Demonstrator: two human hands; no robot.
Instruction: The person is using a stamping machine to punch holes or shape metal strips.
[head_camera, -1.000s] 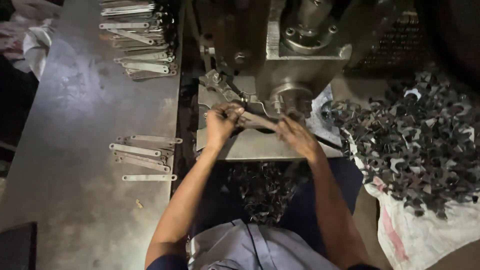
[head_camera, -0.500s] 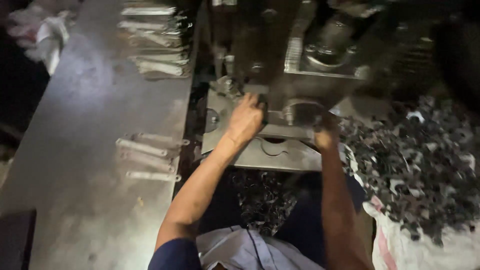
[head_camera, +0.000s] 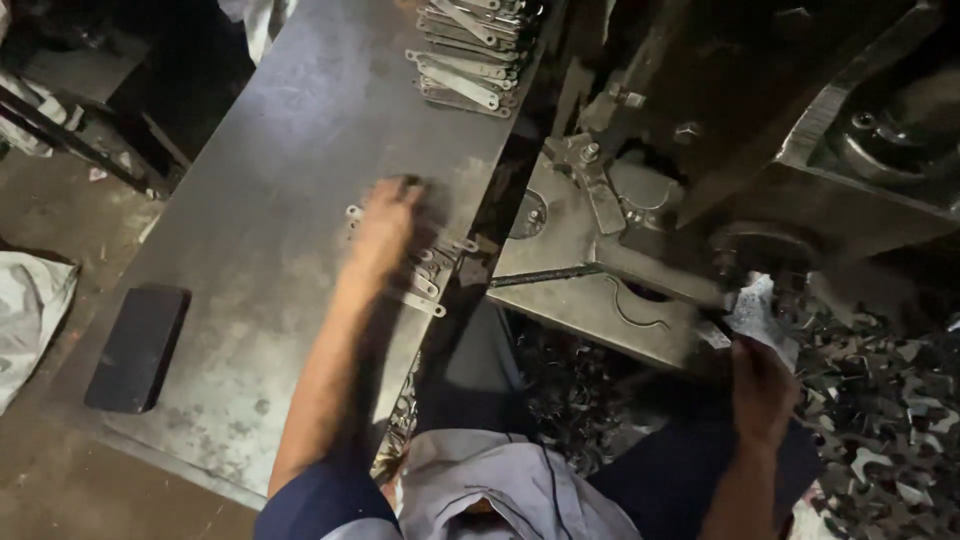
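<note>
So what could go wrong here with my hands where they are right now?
The left hand rests on flat metal blanks lying close to the bench edge; a nudge might push them off. The right hand sits just below the press, beside the heap of stamped scrap, so pinching or cuts look possible.

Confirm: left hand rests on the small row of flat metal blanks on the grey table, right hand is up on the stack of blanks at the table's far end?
Not quite. In the head view the left hand is on the small row of blanks on the grey table, but the right hand is low beside the press, by the scrap pile, not on the far stack.
</note>
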